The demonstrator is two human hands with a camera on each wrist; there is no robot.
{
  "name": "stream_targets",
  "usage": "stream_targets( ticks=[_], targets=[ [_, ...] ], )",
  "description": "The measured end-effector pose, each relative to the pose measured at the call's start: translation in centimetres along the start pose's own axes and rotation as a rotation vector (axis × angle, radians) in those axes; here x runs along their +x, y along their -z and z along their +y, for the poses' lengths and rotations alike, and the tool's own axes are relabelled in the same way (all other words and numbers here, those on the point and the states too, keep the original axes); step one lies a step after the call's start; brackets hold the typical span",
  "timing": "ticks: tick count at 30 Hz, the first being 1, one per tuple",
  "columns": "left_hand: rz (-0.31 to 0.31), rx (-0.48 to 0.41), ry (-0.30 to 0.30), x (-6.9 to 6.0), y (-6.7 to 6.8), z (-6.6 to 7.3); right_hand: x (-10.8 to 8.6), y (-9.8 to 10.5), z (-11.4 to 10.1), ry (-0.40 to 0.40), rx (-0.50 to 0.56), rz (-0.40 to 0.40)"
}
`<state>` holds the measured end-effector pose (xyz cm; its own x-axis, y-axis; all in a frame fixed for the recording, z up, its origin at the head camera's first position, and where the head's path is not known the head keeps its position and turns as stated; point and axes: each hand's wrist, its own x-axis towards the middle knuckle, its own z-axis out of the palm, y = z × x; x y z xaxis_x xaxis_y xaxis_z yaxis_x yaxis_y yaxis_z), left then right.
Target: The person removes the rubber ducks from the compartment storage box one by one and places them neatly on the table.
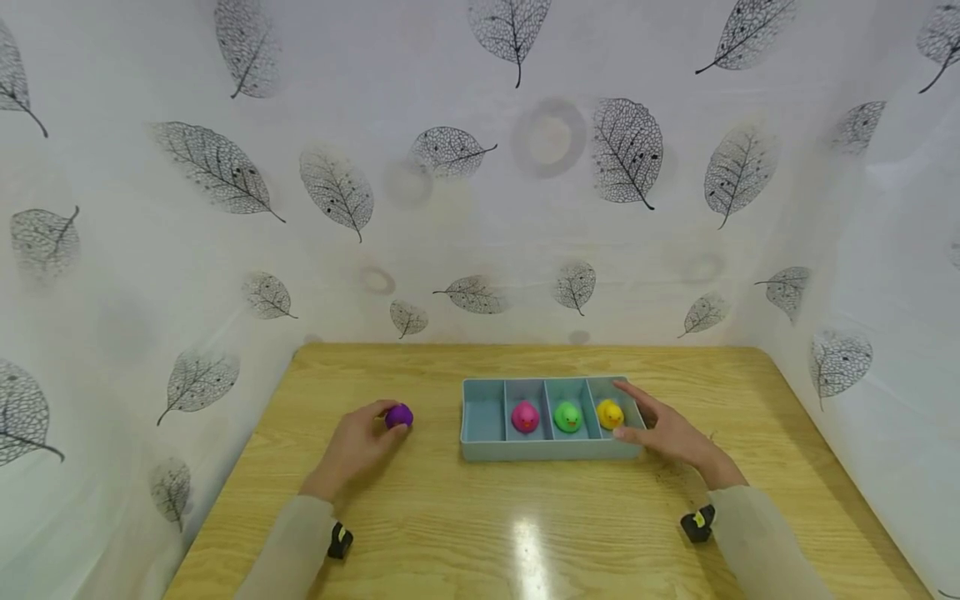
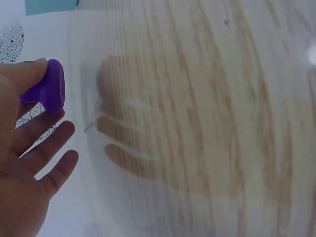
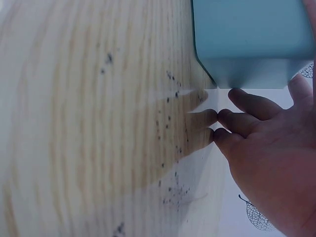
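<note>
My left hand (image 1: pixel 358 448) pinches a small purple toy duck (image 1: pixel 399 416) between thumb and fingers, left of the box; its face is hidden. In the left wrist view the duck (image 2: pixel 53 88) shows its flat base, with the other fingers spread below it. My right hand (image 1: pixel 671 433) holds the right end of a blue-green divided box (image 1: pixel 551 451), thumb at the near rim and forefinger at the far rim. From left to right, the box has one empty compartment, then a pink duck (image 1: pixel 525 417), a green duck (image 1: pixel 567 417) and a yellow duck (image 1: pixel 610 414).
The box stands on a wood-grain table (image 1: pixel 450 517). A pale curtain (image 1: pixel 480 242) with leaf prints surrounds the table's back and sides. Dark specks (image 3: pixel 170 94) mark the tabletop near the right hand. Each wrist carries a small black device (image 1: pixel 698 524).
</note>
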<state>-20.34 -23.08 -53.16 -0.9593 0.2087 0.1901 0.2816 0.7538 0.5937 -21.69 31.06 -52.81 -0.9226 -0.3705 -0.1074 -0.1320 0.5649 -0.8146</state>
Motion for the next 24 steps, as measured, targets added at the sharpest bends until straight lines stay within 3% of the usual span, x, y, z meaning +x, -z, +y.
stream_targets(
  ticks=[14, 24],
  targets=[
    [-0.017, 0.050, 0.053, 0.4, -0.3, -0.6, -0.1, 0.0, 0.0, 0.004, -0.010, -0.006],
    [0.004, 0.068, 0.049, 0.9, -0.7, -1.1, 0.0, 0.0, -0.1, -0.001, -0.008, -0.006]
  ],
)
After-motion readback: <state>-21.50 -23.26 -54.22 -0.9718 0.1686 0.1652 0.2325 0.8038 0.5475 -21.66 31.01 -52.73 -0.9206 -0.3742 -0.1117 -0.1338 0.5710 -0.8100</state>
